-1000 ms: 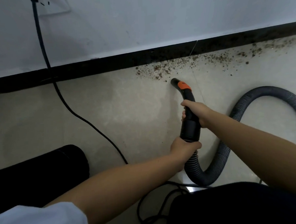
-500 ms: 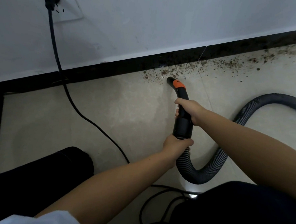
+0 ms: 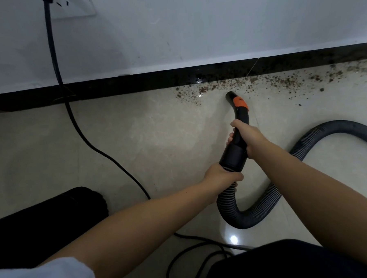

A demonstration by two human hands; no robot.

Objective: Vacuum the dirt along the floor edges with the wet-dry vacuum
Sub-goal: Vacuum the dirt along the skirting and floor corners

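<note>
The black vacuum nozzle (image 3: 238, 106) with an orange slider curves down to the floor, its mouth just short of the brown dirt (image 3: 260, 83) strewn along the black skirting board (image 3: 133, 85). My right hand (image 3: 245, 138) grips the curved handle tube. Lower down, my left hand (image 3: 220, 176) grips the ribbed grey hose (image 3: 256, 211) where it joins the black cuff. The hose loops behind my right arm and runs off to the right.
A black power cable (image 3: 75, 125) hangs from a wall socket (image 3: 73, 6) and trails across the pale tiles toward me. My dark trouser legs (image 3: 44, 220) fill the lower left and lower right. More cable coils lie on the floor between them.
The nozzle has shifted rightward along the skirting, past some specks that now lie to its left. Both hands keep their grip. The camera view has drifted.
</note>
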